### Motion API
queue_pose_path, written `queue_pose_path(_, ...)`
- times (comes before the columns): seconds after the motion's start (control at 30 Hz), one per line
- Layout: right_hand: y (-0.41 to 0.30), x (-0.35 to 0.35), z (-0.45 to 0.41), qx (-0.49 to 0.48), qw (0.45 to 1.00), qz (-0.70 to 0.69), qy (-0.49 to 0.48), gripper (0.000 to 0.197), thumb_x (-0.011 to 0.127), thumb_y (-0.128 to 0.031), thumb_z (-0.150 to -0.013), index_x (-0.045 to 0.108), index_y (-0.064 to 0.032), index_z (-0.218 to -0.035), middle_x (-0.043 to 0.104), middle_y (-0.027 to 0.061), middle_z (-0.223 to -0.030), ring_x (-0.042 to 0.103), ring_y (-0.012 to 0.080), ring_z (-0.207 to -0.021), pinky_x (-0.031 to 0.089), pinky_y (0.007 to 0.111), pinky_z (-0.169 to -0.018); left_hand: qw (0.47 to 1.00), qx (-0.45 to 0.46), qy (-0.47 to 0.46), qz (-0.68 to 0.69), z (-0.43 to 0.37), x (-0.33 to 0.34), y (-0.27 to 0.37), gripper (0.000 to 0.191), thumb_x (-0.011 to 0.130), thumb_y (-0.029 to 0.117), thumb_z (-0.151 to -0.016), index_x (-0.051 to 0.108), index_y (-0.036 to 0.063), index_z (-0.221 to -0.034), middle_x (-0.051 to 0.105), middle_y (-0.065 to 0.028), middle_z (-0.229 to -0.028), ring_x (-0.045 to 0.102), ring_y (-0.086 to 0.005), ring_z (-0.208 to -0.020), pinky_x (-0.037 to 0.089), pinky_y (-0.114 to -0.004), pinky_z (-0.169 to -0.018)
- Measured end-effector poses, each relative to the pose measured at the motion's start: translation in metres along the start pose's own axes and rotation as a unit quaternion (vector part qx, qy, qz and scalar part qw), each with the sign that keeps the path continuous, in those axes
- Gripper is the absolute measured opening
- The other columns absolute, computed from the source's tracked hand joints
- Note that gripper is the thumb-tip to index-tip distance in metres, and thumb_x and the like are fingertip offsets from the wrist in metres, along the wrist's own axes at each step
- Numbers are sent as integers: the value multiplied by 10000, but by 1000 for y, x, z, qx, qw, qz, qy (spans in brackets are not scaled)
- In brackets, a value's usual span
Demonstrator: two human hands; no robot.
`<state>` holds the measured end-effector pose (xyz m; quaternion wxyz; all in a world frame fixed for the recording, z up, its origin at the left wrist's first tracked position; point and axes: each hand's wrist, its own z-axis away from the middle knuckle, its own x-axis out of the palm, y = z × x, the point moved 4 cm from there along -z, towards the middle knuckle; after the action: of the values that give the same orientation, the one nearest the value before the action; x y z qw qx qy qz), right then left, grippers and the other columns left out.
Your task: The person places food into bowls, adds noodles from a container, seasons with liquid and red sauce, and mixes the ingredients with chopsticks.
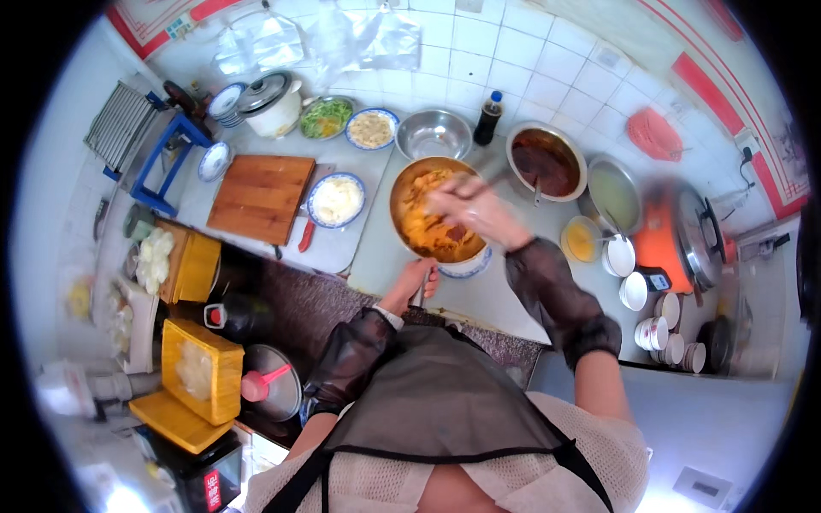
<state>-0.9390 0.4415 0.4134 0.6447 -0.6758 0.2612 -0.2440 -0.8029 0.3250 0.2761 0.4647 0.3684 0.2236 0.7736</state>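
In front of me is a round metal pan (401, 221) of orange-yellow food, resting over a blue-rimmed bowl (478, 267). My left hand (414, 281) is closed around a metal handle at the pan's near side. My right hand (471, 205) is above the food, blurred by motion; faint streaks beside it may be a thin utensil, but its grip is unclear. A blue-rimmed bowl of white food (337, 200) stands left of the pan. Behind it is an empty steel bowl (435, 136). To the right, a steel pot of dark red sauce (545, 160) holds a spoon.
Left are a wooden cutting board (260, 199), a red-handled knife (307, 236) and plates of food (372, 128). A dark bottle (488, 120) stands behind. Right are a pot of pale liquid (612, 192), a yellow-filled bowl (580, 239), white bowls (634, 291) and an orange cooker (664, 237).
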Motion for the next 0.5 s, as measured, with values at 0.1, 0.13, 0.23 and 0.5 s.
queue_pose_path(0.1, -17, 3, -63, 32, 993, 87, -76, 392, 589, -417, -870, 610, -25, -884, 634, 92, -828, 610, 151, -729, 515, 283, -670, 997, -29, -17, -66, 8, 5, -3, 213, 458, 212, -922, 413, 55, -786, 412, -5, -627, 385, -104, -446, 332, -256, -400)
queue_pose_path(0.13, -9, -13, -87, 50, 994, 81, -60, 397, 600, -412, -862, 612, -16, -885, 638, 102, -830, 619, 152, -681, 523, 269, -641, 997, -34, -27, -63, 7, 8, -7, 215, 459, 214, -921, 412, 56, -783, 413, -5, -628, 383, -104, -446, 329, -255, -399)
queue_pose_path(0.23, 35, -89, -112, 19, 993, 54, 105, 437, 577, -421, -868, 606, 14, -893, 637, 113, -820, 623, 165, -627, 519, 274, -604, 998, -33, -34, -38, 6, 12, -7, 217, 461, 214, -921, 412, 58, -779, 414, -6, -630, 381, -104, -448, 325, -254, -400)
queue_pose_path(0.5, 164, -72, 33, 41, 883, -181, 430, 397, 583, -330, -890, 568, 67, -872, 620, 125, -750, 636, 187, -542, 531, 267, -528, 997, 15, 10, 78, -11, -15, -2, 185, 450, 182, -922, 418, 52, -795, 413, -6, -637, 373, -97, -470, 327, -238, -414)
